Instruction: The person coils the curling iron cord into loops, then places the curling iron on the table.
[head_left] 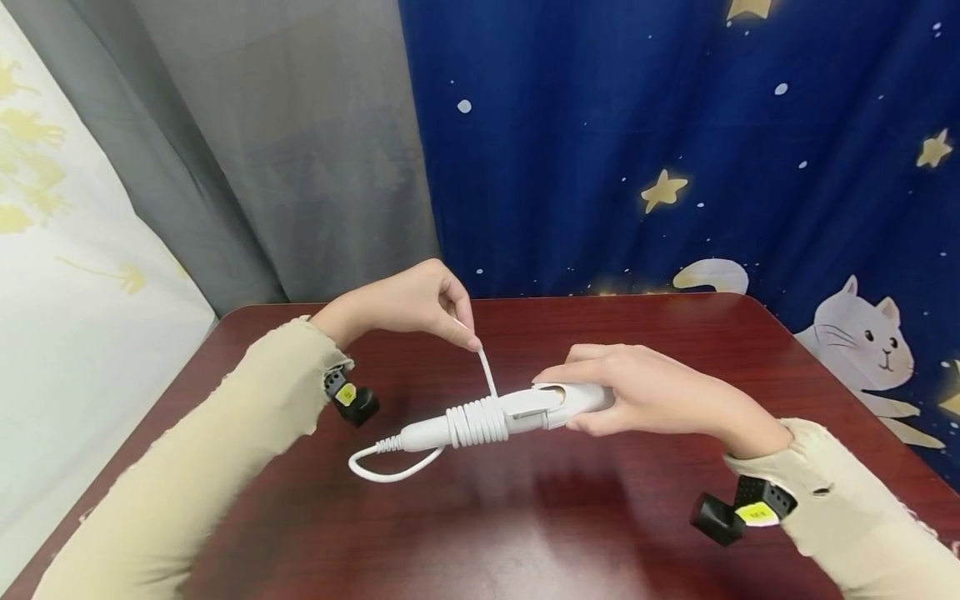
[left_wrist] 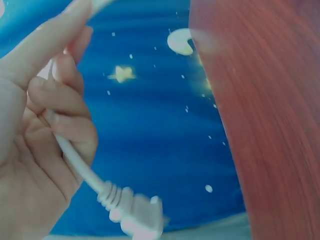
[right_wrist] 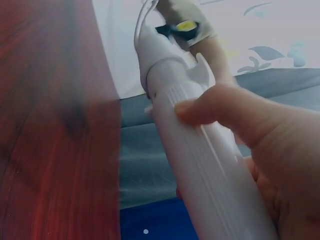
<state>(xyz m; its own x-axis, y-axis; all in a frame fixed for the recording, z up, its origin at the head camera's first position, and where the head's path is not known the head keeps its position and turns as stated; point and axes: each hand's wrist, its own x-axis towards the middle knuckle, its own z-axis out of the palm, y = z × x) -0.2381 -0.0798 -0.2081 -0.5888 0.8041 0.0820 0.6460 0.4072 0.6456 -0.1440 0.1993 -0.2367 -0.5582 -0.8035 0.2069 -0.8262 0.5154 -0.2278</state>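
Note:
A white curling iron (head_left: 429,432) is held above the table, tilted slightly up toward the right. My right hand (head_left: 651,387) grips its barrel end, the thumb pressing on the ridged white body (right_wrist: 195,150) in the right wrist view. Several turns of white cord (head_left: 480,422) wrap round the handle, and a loose loop hangs at its left end. Up and to the left, my left hand (head_left: 416,302) pinches the cord's free length, drawn taut from the coils. In the left wrist view the cord (left_wrist: 80,164) passes through the curled fingers, and its white plug (left_wrist: 142,216) dangles below the palm.
A dark red wooden table (head_left: 315,517) lies under both hands. Behind it hang a grey curtain (head_left: 300,150) and a blue curtain (head_left: 555,167) with stars and a cat. A white cloth (head_left: 90,350) hangs at the left. Small black cameras sit on both wrists.

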